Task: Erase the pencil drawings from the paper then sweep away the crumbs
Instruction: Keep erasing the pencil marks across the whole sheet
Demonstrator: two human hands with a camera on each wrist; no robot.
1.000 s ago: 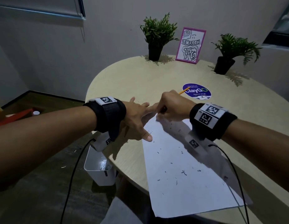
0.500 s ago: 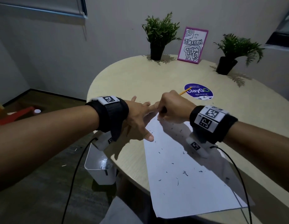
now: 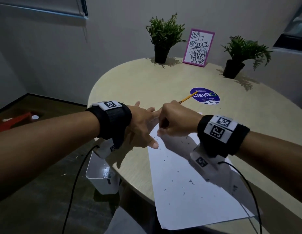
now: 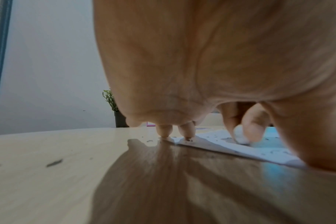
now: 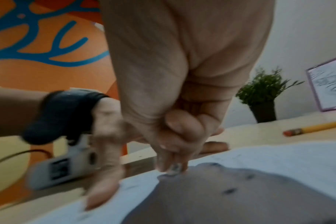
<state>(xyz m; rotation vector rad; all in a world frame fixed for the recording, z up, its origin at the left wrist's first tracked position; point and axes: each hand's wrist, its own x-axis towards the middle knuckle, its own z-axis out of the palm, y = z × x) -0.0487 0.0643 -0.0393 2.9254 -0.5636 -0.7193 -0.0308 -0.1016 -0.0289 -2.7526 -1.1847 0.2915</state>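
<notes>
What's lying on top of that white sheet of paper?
Dark eraser crumbs dot the paper. The left hand presses its corner; the right hand rubs an eraser, covering anything beneath.

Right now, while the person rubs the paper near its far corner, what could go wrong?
1. The left hand presses only the paper's far-left edge; hard rubbing by the right hand with the eraser could wrinkle the sheet.
2. The near corner overhangs the table; the sheet may slide.
3. Sweeping could scatter crumbs past the white bin to the floor.
</notes>
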